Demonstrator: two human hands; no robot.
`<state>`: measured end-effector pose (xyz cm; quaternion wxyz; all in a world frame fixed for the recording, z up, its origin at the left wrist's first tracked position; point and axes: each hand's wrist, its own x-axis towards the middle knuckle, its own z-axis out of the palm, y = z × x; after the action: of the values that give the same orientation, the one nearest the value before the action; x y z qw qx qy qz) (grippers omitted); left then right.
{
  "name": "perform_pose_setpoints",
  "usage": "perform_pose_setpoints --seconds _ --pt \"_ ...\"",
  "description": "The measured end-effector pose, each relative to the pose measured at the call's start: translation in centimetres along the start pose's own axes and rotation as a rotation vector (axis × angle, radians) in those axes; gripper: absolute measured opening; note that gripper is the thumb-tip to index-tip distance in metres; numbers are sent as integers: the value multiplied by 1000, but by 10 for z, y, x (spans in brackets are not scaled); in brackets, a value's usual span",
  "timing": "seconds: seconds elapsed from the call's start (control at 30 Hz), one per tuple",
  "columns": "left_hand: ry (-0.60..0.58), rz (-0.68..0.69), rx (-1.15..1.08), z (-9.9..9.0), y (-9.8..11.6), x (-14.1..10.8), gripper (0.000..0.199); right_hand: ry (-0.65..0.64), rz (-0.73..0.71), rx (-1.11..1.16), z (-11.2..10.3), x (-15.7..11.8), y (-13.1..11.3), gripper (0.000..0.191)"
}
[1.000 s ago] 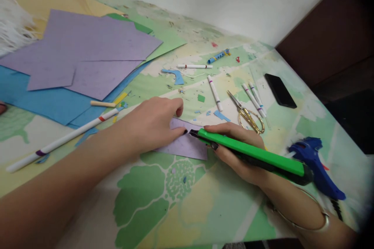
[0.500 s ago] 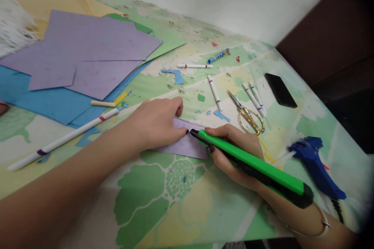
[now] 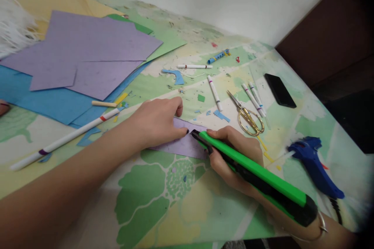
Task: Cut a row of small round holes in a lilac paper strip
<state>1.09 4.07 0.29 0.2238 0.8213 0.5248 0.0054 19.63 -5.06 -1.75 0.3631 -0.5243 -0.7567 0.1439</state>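
A small piece of purple paper [image 3: 181, 144] lies on the patterned tablecloth. My left hand [image 3: 159, 118] rests on its left part, thumb stretched out across the paper and set apart from the bent fingers; it grips nothing. In my right hand [image 3: 233, 151] is a green and black utility knife [image 3: 257, 167], held with the thumb and fingers closed around its body. The knife's tip is over the purple paper, just right of my left thumb. Whether the blade touches the paper cannot be made out.
Gold-handled scissors [image 3: 248, 118], white markers [image 3: 214, 93] and a black phone [image 3: 280, 90] lie beyond my right hand. A blue glue gun [image 3: 317, 165] is at the right. Purple sheets [image 3: 96, 39] and blue sheets [image 3: 49, 103] cover the left, near a long white stick [image 3: 70, 136].
The knife has tilted slightly, its rear end lower and a little to the right, with my right hand turning along. My left hand has stayed in place.
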Motion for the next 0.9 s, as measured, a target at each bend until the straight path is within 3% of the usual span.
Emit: perform_pose_setpoints --seconds 0.6,0.8,0.9 --pt "-3 3 7 -2 -1 1 29 14 3 -44 0 0 -2 17" --pt "1 -12 65 -2 -2 -1 25 74 156 50 -6 -3 3 25" --pt "-30 -79 154 0 -3 -7 33 7 195 91 -10 -5 8 32"
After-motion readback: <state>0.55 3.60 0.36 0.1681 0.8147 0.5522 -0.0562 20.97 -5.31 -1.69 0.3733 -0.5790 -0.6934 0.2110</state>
